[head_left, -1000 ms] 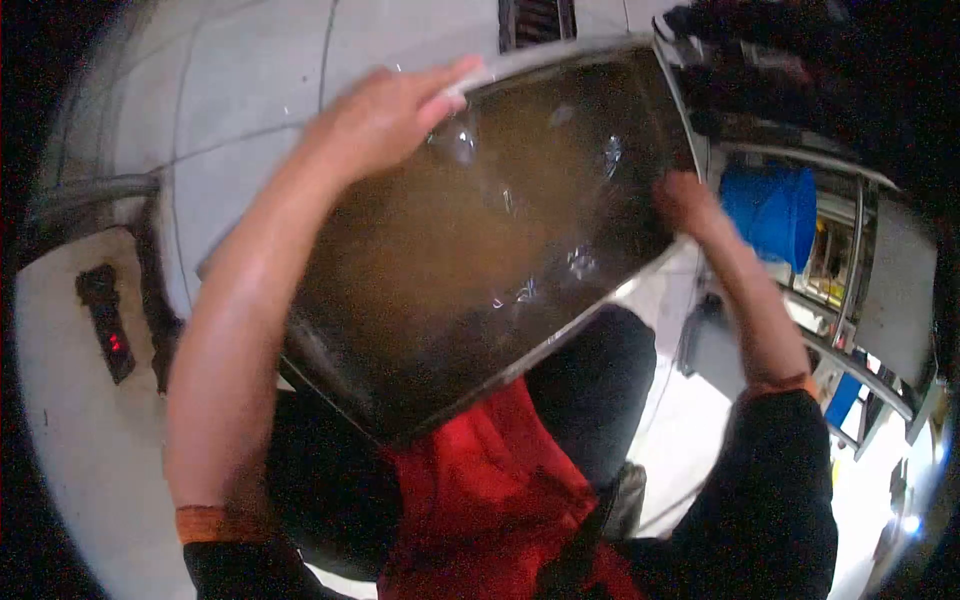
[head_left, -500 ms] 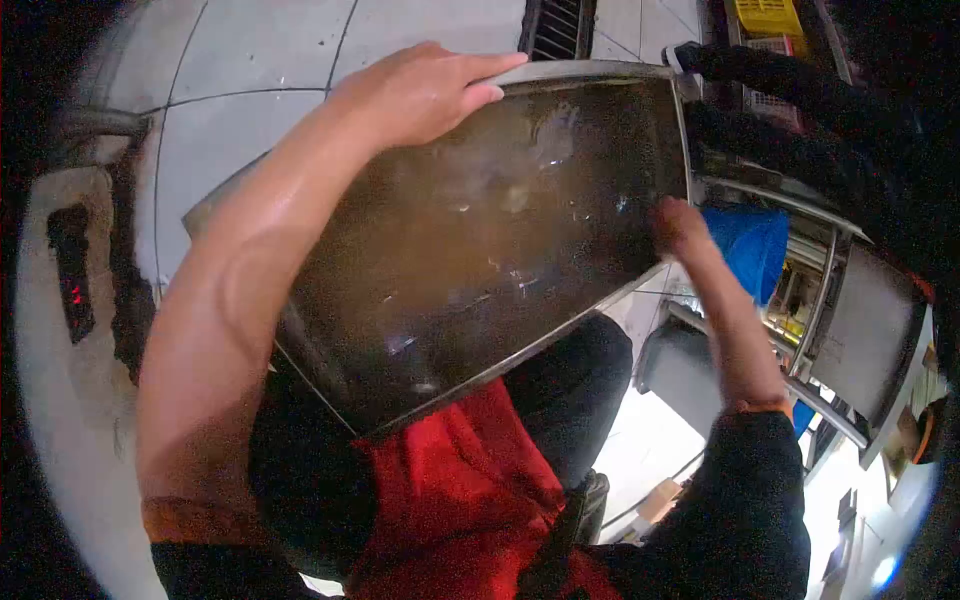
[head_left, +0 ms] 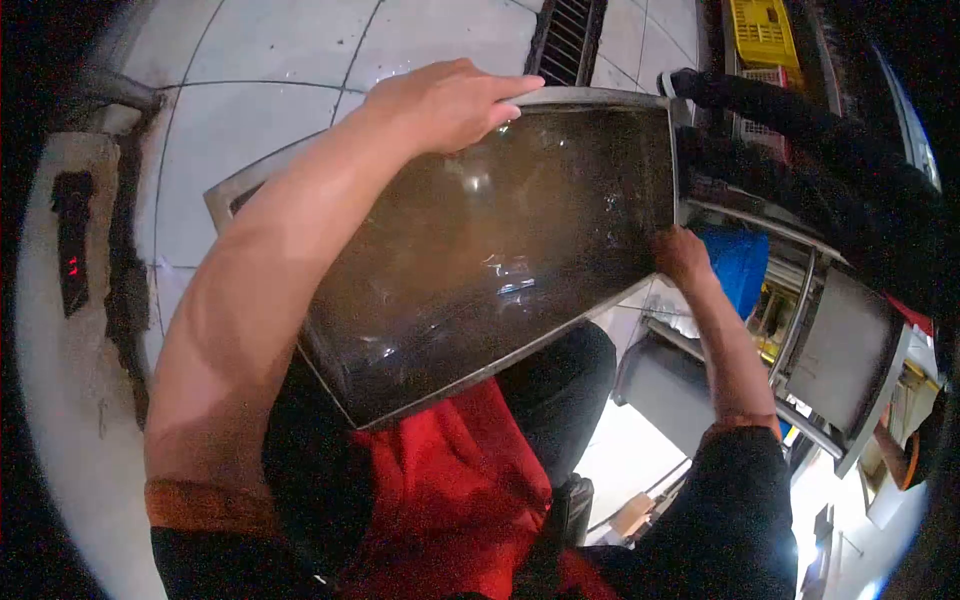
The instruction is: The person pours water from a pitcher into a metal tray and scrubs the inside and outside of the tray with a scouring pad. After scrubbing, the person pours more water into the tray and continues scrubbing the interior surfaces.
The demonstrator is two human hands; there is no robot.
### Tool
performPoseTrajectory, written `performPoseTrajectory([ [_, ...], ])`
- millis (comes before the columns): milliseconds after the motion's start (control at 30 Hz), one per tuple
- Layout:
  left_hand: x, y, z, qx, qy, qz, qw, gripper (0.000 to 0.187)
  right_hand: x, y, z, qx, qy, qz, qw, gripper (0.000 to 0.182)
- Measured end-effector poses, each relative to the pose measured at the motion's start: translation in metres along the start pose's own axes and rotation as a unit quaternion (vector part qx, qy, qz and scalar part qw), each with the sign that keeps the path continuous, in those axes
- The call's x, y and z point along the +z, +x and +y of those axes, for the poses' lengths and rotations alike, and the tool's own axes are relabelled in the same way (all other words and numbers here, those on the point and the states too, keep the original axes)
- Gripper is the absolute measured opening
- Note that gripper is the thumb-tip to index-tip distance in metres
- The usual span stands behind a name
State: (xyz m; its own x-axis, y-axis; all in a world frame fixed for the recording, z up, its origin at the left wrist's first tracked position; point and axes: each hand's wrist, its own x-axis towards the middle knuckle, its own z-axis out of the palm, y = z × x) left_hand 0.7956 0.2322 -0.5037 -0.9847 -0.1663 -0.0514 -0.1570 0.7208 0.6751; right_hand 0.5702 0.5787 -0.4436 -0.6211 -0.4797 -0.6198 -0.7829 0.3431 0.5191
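A large rectangular metal container (head_left: 440,397) with murky brown liquid (head_left: 450,240) in it lies across the middle, over the floor and close to my knees. My left hand (head_left: 460,105) grips its far rim, fingers pointing right along the edge and the thumb over the inner side. At the right end, my right hand (head_left: 683,255) is closed at the rim near the corner, its fingertips partly hidden. Light glints on the liquid. Below the container hangs a red apron (head_left: 450,480) over my dark trousers.
White floor tiles (head_left: 250,130) and a drain grate (head_left: 567,40) lie beyond the container. A person's dark-clothed leg (head_left: 770,100) stretches in at the upper right, near a yellow crate (head_left: 762,32). A blue bin (head_left: 740,270) and metal shelving (head_left: 840,340) stand right.
The container and my left hand appear slightly lower and to the right in view. My right hand now sits a little lower at the rim, and the reflections on the liquid have shifted.
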Motion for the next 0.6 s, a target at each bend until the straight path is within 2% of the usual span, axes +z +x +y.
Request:
performPoseTrajectory([
  [67, -0.004, 0.005, -0.005, -0.003, -0.013, 0.002, 1.0, 0.042, 0.051, 0.009, 0.044, 0.038, 0.033, -0.1, 0.994, 0.028],
  [133, -0.011, 0.001, 0.0, -0.014, 0.0, 0.005, 1.0, 0.043, 0.037, -0.035, 0.073, -0.002, -0.008, -0.084, 0.996, 0.021],
  [233, -0.001, 0.0, -0.008, 0.012, -0.002, 0.029, 1.0, 0.043, -0.017, -0.064, 0.062, 0.027, -0.034, -0.065, 0.997, 0.019],
  [333, 0.005, 0.002, -0.013, 0.02, -0.016, 0.026, 0.999, 0.043, -0.059, -0.042, 0.01, 0.026, 0.019, -0.024, 0.999, 0.022],
  [400, 0.002, 0.003, -0.011, 0.001, -0.017, 0.017, 1.0, 0.042, -0.005, 0.01, 0.005, -0.071, 0.008, -0.002, 0.997, 0.017],
  [467, -0.001, 0.0, -0.012, -0.005, -0.015, 0.028, 0.999, 0.041, 0.031, 0.037, -0.009, -0.086, 0.01, -0.002, 0.996, 0.019],
  [567, 0.0, -0.003, -0.007, -0.007, -0.018, 0.024, 1.0, 0.04, 0.031, 0.054, -0.034, -0.23, -0.026, -0.11, 0.967, 0.02],
  [600, -0.002, -0.002, -0.007, -0.009, -0.017, 0.026, 0.999, 0.04, 0.021, 0.057, -0.03, -0.254, -0.078, -0.125, 0.956, 0.021],
])
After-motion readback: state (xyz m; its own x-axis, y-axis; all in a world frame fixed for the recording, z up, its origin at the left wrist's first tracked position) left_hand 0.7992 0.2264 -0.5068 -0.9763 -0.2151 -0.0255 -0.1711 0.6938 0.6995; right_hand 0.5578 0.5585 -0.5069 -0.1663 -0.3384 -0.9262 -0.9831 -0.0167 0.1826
